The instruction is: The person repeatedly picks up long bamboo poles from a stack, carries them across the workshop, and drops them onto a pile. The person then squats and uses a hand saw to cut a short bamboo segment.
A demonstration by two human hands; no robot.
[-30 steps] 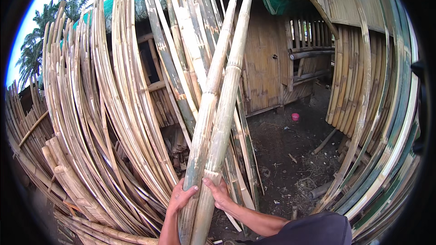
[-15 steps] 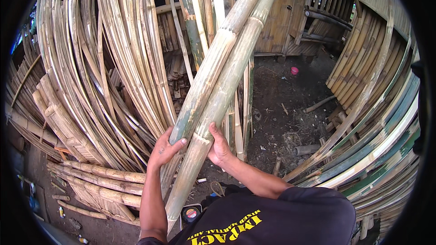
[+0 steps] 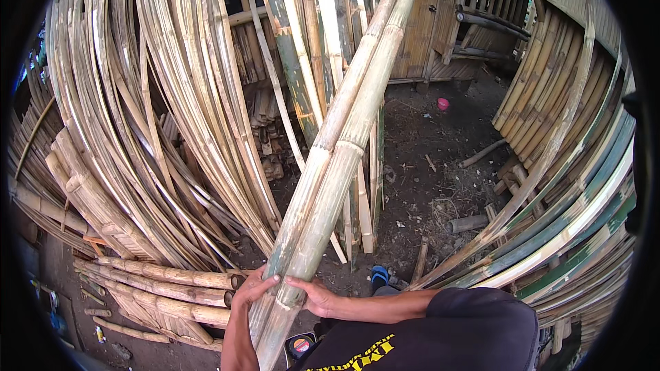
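Two long bamboo poles lie side by side and touching, slanting from my lap up to the far top of the view. My left hand (image 3: 253,288) is closed around the left bamboo pole (image 3: 313,172) near its lower end. Against the outer side of the right bamboo pole (image 3: 354,141) presses my right hand (image 3: 313,295), its thumb across the top. Both thumbs come close together over the poles, and the fingers underneath are hidden. Just below, by my shirt, sits a round-faced device like a tape measure (image 3: 300,345), partly covered.
Tall bamboo strips (image 3: 199,96) lean in dense rows at the left. Below them lie stacked bamboo poles (image 3: 165,292). More strips (image 3: 550,254) and split bamboo (image 3: 540,82) curve along the right. A pink bowl (image 3: 443,104) rests on the dirt floor; a blue slipper (image 3: 379,275) shows beside my shirt.
The two bamboo poles have slid down toward my body, their near joints now lower. Both hands have moved down with them, still gripping. A foot in a blue slipper has come into view.
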